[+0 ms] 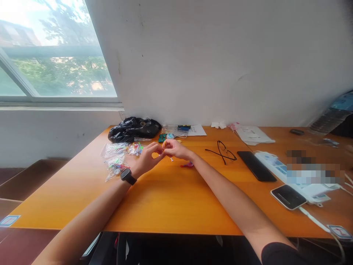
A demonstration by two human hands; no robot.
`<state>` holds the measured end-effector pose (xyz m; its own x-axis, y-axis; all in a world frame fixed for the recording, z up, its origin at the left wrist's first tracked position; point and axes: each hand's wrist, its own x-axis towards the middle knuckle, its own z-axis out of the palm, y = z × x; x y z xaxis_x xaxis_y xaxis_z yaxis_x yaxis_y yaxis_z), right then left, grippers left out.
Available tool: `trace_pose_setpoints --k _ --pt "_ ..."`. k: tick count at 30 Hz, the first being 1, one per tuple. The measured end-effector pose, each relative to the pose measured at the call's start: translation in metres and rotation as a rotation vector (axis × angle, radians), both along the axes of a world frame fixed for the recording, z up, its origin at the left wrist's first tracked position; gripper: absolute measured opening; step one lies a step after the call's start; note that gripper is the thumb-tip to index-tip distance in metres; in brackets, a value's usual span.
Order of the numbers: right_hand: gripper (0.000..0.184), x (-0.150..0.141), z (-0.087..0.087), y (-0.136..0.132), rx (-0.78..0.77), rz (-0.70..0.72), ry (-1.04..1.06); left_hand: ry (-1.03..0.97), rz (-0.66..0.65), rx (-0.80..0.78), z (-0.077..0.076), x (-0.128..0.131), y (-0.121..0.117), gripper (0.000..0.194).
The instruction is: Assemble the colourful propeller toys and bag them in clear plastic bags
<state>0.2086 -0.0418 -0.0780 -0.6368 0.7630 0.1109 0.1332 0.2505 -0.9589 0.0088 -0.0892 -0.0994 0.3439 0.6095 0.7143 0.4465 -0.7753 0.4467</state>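
My left hand (149,157), with a black watch (128,176) on its wrist, and my right hand (176,149) meet above the middle of the table. Both are closed in a pinch, fingertips touching. A thin yellow strand (164,145) shows between the fingertips; the rest of what they hold is hidden. A small white tip (171,159) shows just below the right hand. Clear plastic bags (117,160) of small colourful pieces lie left of my left hand. Beneath my right wrist is a small red and purple item (188,165).
A black plastic bag (132,129) sits at the back left of the wooden table (171,206). Folded glasses (223,152), a black phone (256,166), a power strip (275,165) and a white-edged device (289,197) with a cable lie to the right. White paper (197,130) is by the wall.
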Motion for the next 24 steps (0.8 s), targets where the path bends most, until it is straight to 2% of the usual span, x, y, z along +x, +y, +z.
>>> trace_pose_setpoints --k 3,7,9,13,17,20,24 --pt "0.014 0.0 -0.002 0.003 0.116 -0.031 -0.102 -0.015 0.002 -0.061 -0.001 0.0 0.001 0.02" --pt "0.011 0.008 -0.001 0.01 0.301 -0.209 -0.417 -0.006 -0.06 -0.175 -0.003 -0.001 0.0 0.021" --pt "0.006 0.014 -0.002 0.014 0.336 -0.273 -0.546 0.076 -0.095 -0.184 -0.002 -0.001 -0.003 0.022" --pt "0.002 0.021 -0.006 0.016 0.357 -0.3 -0.65 0.262 -0.135 -0.15 0.0 -0.004 -0.006 0.022" --pt "0.021 0.019 -0.006 0.01 0.441 -0.343 -0.716 0.277 -0.079 -0.188 -0.003 -0.012 0.0 0.026" --pt "0.036 0.015 -0.006 0.002 0.525 -0.346 -0.796 0.293 -0.102 -0.147 -0.005 -0.018 0.007 0.027" --pt "0.037 0.01 -0.008 -0.008 0.519 -0.29 -0.8 0.288 -0.082 -0.047 -0.003 -0.021 0.01 0.021"
